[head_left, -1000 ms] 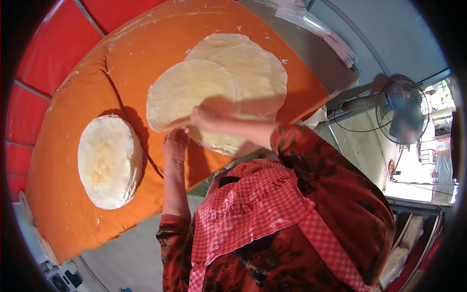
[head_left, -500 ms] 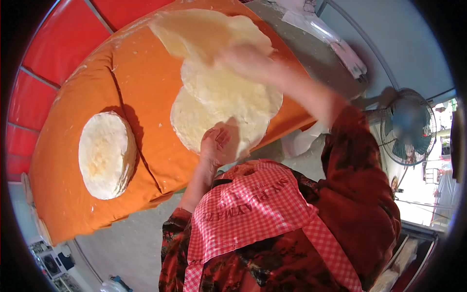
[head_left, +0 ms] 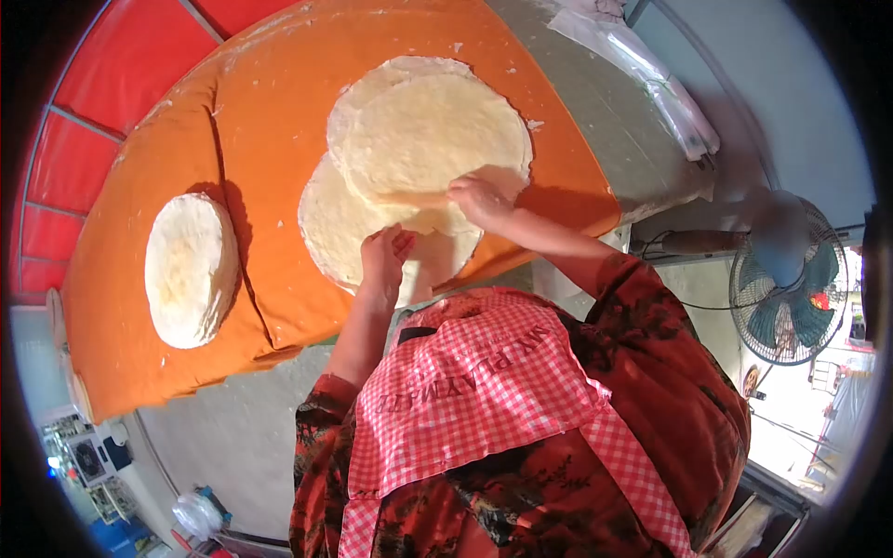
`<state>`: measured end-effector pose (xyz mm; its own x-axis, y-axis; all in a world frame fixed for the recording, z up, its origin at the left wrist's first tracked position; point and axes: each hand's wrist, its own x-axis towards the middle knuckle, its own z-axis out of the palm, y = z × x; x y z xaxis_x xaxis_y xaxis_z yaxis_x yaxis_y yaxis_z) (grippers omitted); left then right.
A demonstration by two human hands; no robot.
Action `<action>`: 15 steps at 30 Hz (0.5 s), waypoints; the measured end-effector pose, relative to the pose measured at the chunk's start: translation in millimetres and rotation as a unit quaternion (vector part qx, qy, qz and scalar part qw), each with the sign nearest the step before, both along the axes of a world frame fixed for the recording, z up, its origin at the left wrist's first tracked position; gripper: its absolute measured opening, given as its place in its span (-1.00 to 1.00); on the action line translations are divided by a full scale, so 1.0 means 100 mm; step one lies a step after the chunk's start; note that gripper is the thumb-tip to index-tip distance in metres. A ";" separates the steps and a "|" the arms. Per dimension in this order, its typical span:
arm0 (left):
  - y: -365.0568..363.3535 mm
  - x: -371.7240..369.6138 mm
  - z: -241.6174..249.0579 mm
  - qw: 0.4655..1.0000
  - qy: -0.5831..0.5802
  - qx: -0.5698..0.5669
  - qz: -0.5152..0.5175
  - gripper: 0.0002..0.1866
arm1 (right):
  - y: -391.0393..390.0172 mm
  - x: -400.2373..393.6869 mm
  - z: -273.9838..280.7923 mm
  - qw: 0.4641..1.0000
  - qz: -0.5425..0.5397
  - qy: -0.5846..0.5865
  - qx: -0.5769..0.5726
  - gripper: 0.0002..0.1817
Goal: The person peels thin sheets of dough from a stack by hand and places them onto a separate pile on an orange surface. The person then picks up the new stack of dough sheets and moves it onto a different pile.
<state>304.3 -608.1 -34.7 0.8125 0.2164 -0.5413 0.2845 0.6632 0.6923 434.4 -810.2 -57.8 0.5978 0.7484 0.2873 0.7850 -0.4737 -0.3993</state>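
Several thin, pale rounds of flatbread dough lie overlapped on the orange cloth in front of me. The top dough round point(head_left: 428, 135) spreads over the far part of the pile, and its near edge is raised at the right. My right hand point(head_left: 479, 202) is closed on that edge, fingertips pinched. Over the lower dough round point(head_left: 326, 219), my left hand point(head_left: 383, 256) has its fingers curled close to the top round's near edge. Whether anything is between those fingers is hidden.
To the left stands a thick stack of dough rounds point(head_left: 186, 270) on the orange cloth point(head_left: 265, 139). A grey surface point(head_left: 567, 102) with plastic bags point(head_left: 642, 79) borders it at the far right. A standing fan point(head_left: 791, 279) is on my right.
The blurred, lifted dough sheet now lies flat over the pile. My right hand has come down and nearer to me. My left hand has turned and shifted slightly left.
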 end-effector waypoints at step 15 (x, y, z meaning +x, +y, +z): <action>-0.25 0.18 -0.13 0.998 -0.041 0.004 0.046 -0.90 | -0.14 -0.28 0.00 0.997 0.044 -0.023 -0.057 -0.78</action>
<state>322.3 -633.2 -47.4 0.8303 0.2964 -0.4720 0.1647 0.6786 0.7158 406.8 -824.6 -57.4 0.5161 0.8272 0.2222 0.8419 -0.4423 -0.3090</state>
